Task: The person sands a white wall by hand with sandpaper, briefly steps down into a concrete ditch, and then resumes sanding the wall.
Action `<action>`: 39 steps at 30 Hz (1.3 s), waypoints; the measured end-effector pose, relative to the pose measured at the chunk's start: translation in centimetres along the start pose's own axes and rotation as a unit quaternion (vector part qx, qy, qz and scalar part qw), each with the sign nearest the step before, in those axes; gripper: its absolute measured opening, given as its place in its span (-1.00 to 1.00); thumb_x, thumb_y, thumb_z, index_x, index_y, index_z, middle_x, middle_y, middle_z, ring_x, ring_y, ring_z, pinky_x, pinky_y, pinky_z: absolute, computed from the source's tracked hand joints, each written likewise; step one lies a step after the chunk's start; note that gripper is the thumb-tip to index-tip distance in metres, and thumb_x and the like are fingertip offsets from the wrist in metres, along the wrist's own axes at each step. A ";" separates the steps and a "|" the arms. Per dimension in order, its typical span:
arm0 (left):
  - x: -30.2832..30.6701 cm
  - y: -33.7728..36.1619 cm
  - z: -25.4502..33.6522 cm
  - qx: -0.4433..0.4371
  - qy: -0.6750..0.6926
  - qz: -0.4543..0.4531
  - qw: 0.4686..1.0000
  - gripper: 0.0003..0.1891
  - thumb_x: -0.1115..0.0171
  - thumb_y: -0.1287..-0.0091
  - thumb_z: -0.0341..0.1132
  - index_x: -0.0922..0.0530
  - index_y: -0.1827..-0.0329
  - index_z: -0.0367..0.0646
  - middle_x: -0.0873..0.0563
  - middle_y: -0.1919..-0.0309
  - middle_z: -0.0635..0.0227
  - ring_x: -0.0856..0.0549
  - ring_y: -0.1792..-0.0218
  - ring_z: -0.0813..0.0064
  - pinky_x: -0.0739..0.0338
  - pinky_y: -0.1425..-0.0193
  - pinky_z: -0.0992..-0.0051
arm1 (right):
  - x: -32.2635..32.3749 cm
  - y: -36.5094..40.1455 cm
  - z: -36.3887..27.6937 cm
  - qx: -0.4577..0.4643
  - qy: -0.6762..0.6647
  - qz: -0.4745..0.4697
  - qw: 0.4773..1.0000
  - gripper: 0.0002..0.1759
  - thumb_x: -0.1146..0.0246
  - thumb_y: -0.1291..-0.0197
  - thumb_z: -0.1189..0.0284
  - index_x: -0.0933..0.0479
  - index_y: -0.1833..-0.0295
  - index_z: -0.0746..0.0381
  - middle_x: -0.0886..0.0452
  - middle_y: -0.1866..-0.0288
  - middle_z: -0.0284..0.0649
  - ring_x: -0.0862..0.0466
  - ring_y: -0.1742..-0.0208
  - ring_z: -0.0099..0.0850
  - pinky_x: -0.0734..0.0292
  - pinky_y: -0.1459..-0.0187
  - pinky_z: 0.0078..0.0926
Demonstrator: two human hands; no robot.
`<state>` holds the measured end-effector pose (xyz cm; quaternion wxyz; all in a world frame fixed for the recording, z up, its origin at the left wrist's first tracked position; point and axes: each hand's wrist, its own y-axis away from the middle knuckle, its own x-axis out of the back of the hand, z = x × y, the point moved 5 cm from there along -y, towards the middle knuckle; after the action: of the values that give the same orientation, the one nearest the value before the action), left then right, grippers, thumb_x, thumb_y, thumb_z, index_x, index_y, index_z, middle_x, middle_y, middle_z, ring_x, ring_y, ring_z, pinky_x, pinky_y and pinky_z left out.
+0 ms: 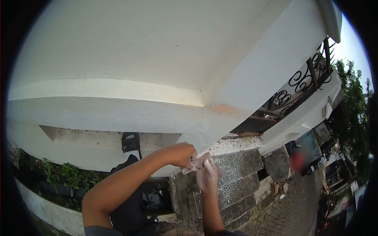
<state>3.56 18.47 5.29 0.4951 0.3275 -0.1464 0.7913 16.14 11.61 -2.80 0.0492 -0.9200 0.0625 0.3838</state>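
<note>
Between my two hands is a small, dusty, pinkish-brown piece of sandpaper [201, 160], which looks folded. My left hand [182, 154] reaches across from the left and pinches one end, its fingers curled. My right hand [207, 179] comes up from below and grips the other end, with pale dust on its thumb and fingers. Both hands are just below the corner of a white wall [157, 114]. An orange-brown bare patch [226, 110] shows on the wall above them.
One foot in a black sandal [130, 142] rests in a wall recess. Below runs a water-filled drain [157, 200] with green plants [75, 179]. Stone slabs [236, 169] lie right of my hands. A black wrought-iron fence [291, 94] tops the low wall; farther off is a paved lane [291, 208].
</note>
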 end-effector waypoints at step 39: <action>16.7 0.3 8.8 -0.272 -0.508 0.454 0.679 -0.55 -0.31 0.05 -0.38 -0.59 -0.01 0.07 -0.43 -0.28 0.41 -0.39 -0.25 0.28 -0.36 -0.30 0.20 | -5.8 -5.3 -12.4 0.499 0.388 0.139 0.763 -0.80 -0.16 -0.16 0.72 -0.59 0.10 0.44 -0.63 0.08 -0.05 -0.64 0.06 -0.32 -0.53 -0.02 -0.42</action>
<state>1.69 24.90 22.91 -0.0080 0.4234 -0.7151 0.5561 21.59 15.60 10.28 0.4185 -0.8173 0.3861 -0.0884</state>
